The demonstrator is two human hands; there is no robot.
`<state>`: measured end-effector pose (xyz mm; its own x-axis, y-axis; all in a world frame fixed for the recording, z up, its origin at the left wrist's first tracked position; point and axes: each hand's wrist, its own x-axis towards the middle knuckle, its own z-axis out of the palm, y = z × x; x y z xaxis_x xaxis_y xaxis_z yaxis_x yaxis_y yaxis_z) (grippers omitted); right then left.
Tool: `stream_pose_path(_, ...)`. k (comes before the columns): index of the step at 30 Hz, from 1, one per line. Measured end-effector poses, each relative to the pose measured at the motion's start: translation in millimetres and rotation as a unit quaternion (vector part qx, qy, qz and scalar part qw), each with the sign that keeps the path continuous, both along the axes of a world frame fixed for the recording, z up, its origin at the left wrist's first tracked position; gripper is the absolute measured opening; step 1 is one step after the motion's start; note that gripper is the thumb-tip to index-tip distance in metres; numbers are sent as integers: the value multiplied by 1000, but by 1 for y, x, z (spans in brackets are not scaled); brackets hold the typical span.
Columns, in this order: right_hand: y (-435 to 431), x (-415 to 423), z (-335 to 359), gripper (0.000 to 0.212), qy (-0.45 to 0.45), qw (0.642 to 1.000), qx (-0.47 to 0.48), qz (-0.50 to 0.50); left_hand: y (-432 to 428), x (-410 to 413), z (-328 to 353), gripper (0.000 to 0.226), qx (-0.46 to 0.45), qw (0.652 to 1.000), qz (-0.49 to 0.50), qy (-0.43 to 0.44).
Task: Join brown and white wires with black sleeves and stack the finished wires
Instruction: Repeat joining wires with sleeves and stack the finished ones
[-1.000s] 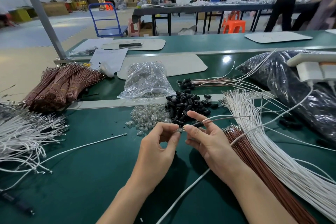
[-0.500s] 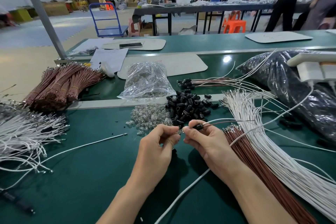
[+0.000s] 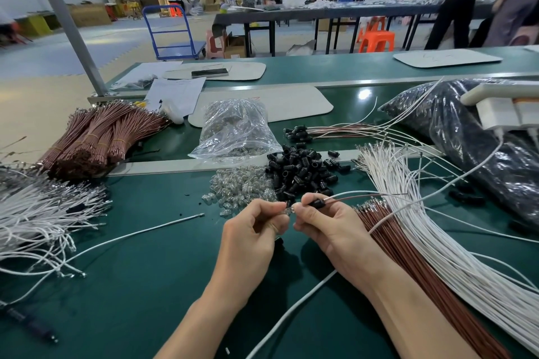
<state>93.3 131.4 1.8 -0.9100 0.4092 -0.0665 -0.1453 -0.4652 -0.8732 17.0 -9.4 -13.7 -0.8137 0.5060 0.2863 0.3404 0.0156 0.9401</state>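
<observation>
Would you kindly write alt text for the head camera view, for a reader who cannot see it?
Two bare hands, left hand and right hand, pinch a black sleeve with a brown wire and a white wire trailing right, above a green table. Behind them lie a pile of black sleeves and clear parts.

Both forearms bare, reaching forward from bottom edge, converging at centre. Left hand (image 3: 253, 230) curled, knuckles up, thumb and forefinger pinched together at tips, pointing right. Right hand (image 3: 329, 226) curled, thumb on top, fingertips pinched, pointing left. Pinch tips of two hands almost touching, just apart. Wrists roughly level, both hands raised above surface.
</observation>
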Motion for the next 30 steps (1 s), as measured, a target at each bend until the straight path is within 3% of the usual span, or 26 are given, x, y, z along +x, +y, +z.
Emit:
stream_pose_path(8, -2, -2, -1, 11, 12, 1000, -5, 16, 2, 3, 2, 35, 10, 1000, -16, 9)
stream_pose_path(15, 0, -1, -3, 13, 5, 1000, -3, 16, -2, -3, 2, 29, -65, 980, -11, 185)
stream_pose_path(20, 2, -2, -5, 14, 1, 999, -9, 31, -5, -4, 5, 11, -101, 959, -5, 265)
stream_pose_path(30, 3, -1, -4, 16, -20, 999, -5, 42, -5, -4, 4, 21, -110, 956, 1, 273)
